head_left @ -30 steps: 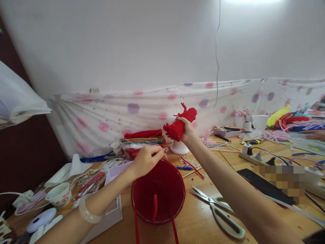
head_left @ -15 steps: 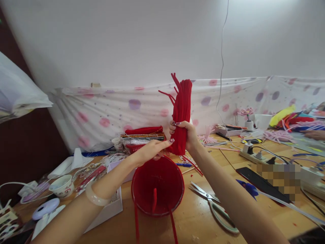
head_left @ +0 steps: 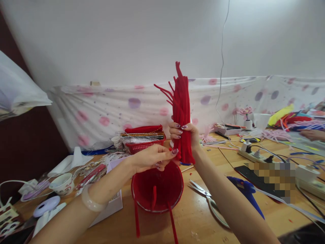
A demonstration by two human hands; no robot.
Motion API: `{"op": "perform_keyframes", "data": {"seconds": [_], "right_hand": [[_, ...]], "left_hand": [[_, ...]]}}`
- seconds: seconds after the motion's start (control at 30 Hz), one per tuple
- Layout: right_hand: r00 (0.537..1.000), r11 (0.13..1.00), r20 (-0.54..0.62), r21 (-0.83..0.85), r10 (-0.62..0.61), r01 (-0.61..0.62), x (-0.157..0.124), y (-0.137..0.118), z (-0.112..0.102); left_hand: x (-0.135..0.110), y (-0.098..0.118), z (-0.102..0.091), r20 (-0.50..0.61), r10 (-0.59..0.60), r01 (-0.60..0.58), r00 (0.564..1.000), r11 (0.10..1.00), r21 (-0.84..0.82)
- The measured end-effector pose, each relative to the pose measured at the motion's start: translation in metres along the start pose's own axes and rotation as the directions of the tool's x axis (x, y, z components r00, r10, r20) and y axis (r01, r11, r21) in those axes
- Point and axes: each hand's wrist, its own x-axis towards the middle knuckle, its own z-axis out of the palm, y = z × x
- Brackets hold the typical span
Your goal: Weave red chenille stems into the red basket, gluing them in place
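Your right hand (head_left: pixel 194 135) clasps a near-upright bundle of fuzzy red stems (head_left: pixel 182 101).
Your left hand (head_left: pixel 149 156) is at its lower-left end; whether that grip pinches, I cannot tell.

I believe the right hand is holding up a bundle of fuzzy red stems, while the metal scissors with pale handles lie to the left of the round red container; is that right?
Not quite: the metal scissors with pale handles lie to the right of the round red container, as the head view shows. The right hand is indeed holding up a bundle of fuzzy red stems.
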Motion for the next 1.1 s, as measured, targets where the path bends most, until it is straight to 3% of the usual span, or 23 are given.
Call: {"op": "perform_keyframes", "data": {"seconds": [0.13, 0.27, 0.47, 0.63, 0.73, 0.8, 0.93, 1.1], "right_hand": [[0.998, 1.0, 0.052, 0.011, -0.024, 0.023, 0.0, 0.0, -0.004], [0.998, 0.999, 0.057, -0.023, -0.025, 0.026, -0.001, -0.001, -0.002], [0.999, 0.999, 0.024, 0.033, -0.043, 0.043, -0.001, 0.001, -0.001], [0.997, 0.992, -0.023, 0.108, -0.071, 0.073, -0.001, 0.008, -0.007], [0.994, 0.989, -0.06, 0.113, -0.087, 0.093, -0.001, 0.012, -0.012], [0.993, 0.988, -0.056, 0.104, -0.105, 0.11, -0.002, 0.011, -0.013], [0.996, 0.996, -0.014, -0.011, -0.083, 0.083, -0.006, 0.006, -0.007], [1.0, 0.996, -0.014, -0.091, 0.003, -0.004, -0.013, 0.004, 0.004]], "left_hand": [[-0.001, -0.002, 0.0, 0.117, -0.102, 0.127, 0.988, 0.966, -0.227], [-0.001, -0.004, 0.005, 0.069, -0.124, 0.139, 0.99, 0.948, -0.287], [0.0, -0.006, 0.018, -0.093, -0.048, 0.018, 0.994, 0.953, -0.303], [0.003, -0.008, 0.02, -0.198, 0.127, -0.155, 0.972, 0.979, -0.133], [0.003, -0.011, 0.019, -0.209, 0.177, -0.197, 0.962, 0.977, -0.078], [0.002, -0.012, 0.018, -0.167, 0.122, -0.146, 0.978, 0.98, -0.137], [0.0, -0.009, 0.017, -0.047, -0.096, 0.076, 0.994, 0.945, -0.319], [-0.001, -0.004, 0.021, 0.041, -0.194, 0.198, 0.98, 0.957, -0.213]]}}
